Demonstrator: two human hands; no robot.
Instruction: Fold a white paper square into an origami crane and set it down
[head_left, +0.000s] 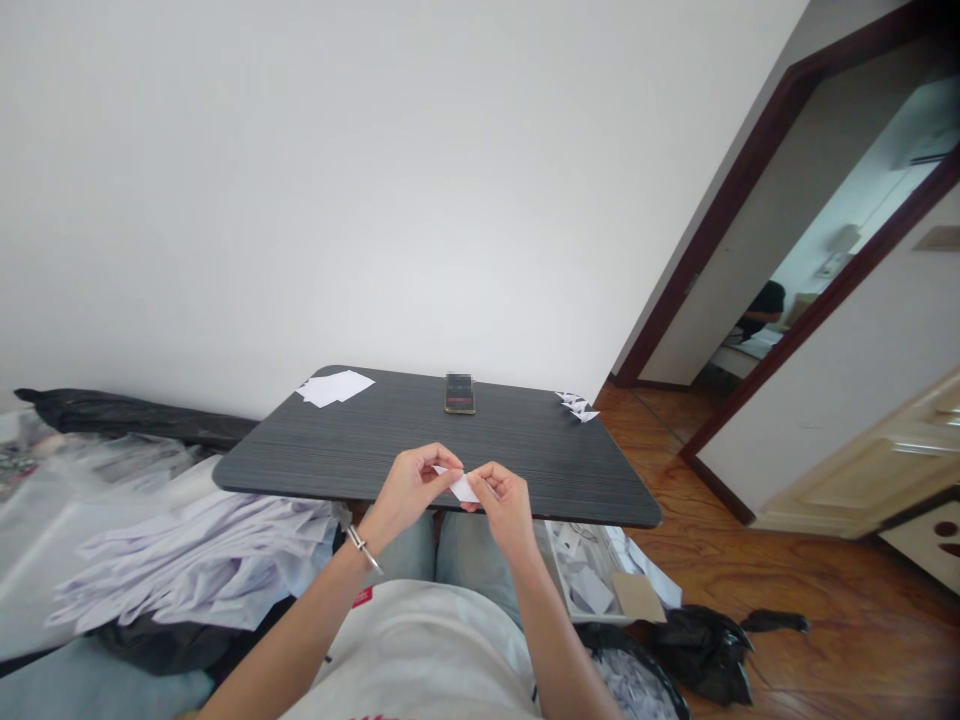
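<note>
Grip closed – left hand (409, 490) and right hand (506, 508) pinch 1 white paper piece (463, 489) between them.

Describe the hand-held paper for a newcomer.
Find the dark grey wood-grain table. At its near edge, the left hand and right hand meet. The small white paper piece pinched between them is the only paper held, unlike the white sheets and folded scraps lying on the table.
</note>
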